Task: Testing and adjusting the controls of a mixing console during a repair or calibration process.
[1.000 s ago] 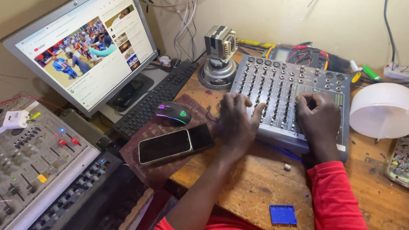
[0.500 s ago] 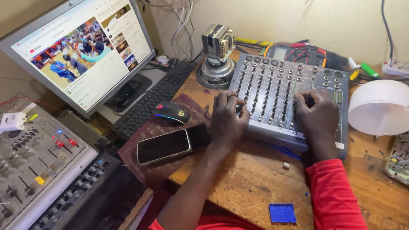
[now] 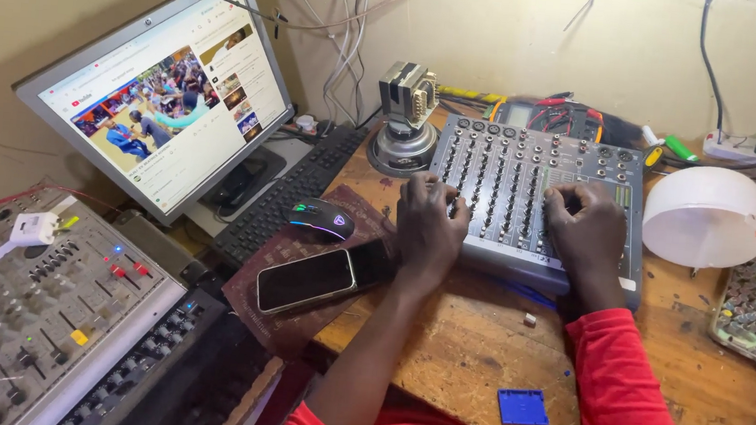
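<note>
**A:** Your left hand [image 3: 430, 222] and right hand [image 3: 590, 233] both sat on the small grey audio mixer [image 3: 541, 196], which lay flat on the wooden bench [image 3: 465, 360], just right of the keyboard [image 3: 292, 190]. How were you holding it?

**B:** You had each grip curled down over the front rows of controls. The left fingers [image 3: 426, 192] were bent onto the knobs, and the right was drawn into a loose fist on the faders. I cannot tell whether either actually pinched a knob.

**A:** What would have made that go well?

**B:** My judgement: you should have kept your wrists low on the front edge so the casing stayed put, and turned 1 small knob at a time, since they stood close together.

**A:** And the surfaces?

**B:** The mixer was a hard, matte slab with many round caps. The bench was rough, scarred wood. A glossy dark phone [image 3: 307, 280] rested on a worn maroon mat [image 3: 293, 324] near your left wrist. A smooth white dome [image 3: 706, 216] stood beside the mixer's right edge.
</note>
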